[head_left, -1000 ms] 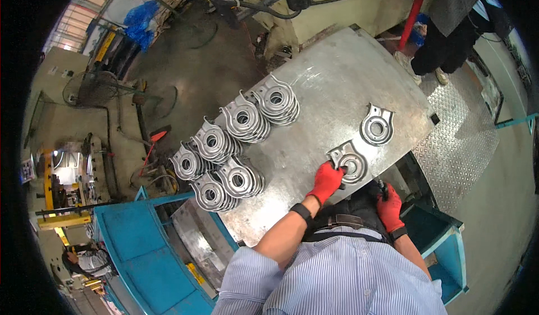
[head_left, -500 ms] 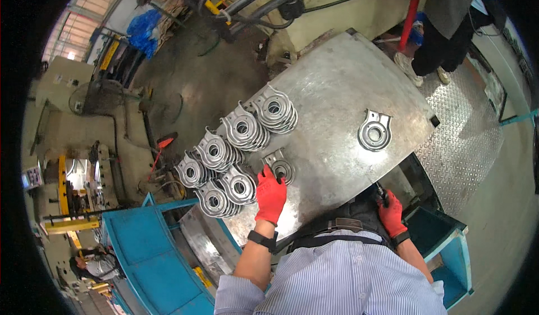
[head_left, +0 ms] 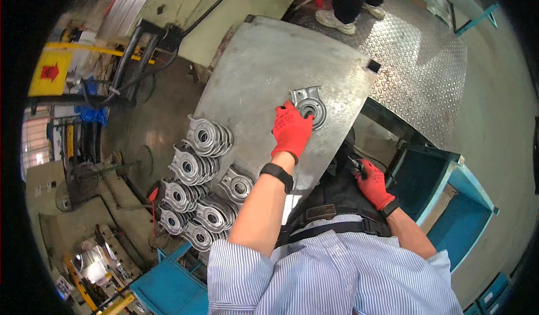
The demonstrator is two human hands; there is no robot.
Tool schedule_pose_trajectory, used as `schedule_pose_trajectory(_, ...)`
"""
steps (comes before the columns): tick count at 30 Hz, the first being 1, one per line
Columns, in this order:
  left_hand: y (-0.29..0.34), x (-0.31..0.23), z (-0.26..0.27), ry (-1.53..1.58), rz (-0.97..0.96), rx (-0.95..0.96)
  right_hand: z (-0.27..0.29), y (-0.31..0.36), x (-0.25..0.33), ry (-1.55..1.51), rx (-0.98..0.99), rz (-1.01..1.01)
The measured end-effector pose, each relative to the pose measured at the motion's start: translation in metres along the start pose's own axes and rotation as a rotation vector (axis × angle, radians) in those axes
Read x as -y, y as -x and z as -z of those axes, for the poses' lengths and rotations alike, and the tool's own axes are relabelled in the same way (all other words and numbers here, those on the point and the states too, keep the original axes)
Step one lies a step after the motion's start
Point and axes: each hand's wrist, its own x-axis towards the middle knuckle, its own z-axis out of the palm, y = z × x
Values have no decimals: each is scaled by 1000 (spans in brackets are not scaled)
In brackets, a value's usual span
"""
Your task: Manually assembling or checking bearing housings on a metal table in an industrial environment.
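My left hand (head_left: 292, 130), in a red glove, is closed on a lone silver ring-shaped metal bracket (head_left: 319, 113) lying on the right part of the metal table. Its fingers are at the bracket's left side and the thumb is by the centre hole. In my red-gloved right hand (head_left: 373, 186), near my waist past the table's edge, is a dark hand tool with a metal tip (head_left: 352, 161); its exact kind is unclear. Another bracket (head_left: 239, 187) lies left of my left forearm, beside several overlapping rows of like brackets (head_left: 191, 165).
The metal table (head_left: 264, 62) slants away ahead of me. Blue metal stands (head_left: 470, 225) are at my right and lower left. A person's legs (head_left: 351, 1) stand on the checkered plate (head_left: 415, 62) beyond the table. Machinery fills the left side.
My left hand has left the bracket beside the rows and moved right to the lone bracket. My right hand still holds the tool. The whole view has turned toward the right.
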Motion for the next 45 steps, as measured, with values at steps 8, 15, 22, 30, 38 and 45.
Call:
schedule_pose_trajectory(8, -18, 25, -29, 83, 116, 7, 1, 12, -8, -1, -33, -61)
schedule_pose_trajectory(15, 44, 75, -67, 615, 277, 201, -7, 5, -2, -8, 33, 37)
schedule_pose_trajectory(22, 74, 76, -71, 819, 351, 195, -21, -2, -1, 112, 108, 139)
schedule_pose_trajectory(30, 84, 57, -57, 592, 345, 120, -38, -8, -3, 206, 107, 131)
schedule_pose_trajectory(38, 78, 90, -90, 742, 373, 134, -39, -6, 6, 241, 145, 90)
schedule_pose_trajectory(45, 84, 61, -57, 596, 325, 139, -38, -7, 3, 228, 139, 67)
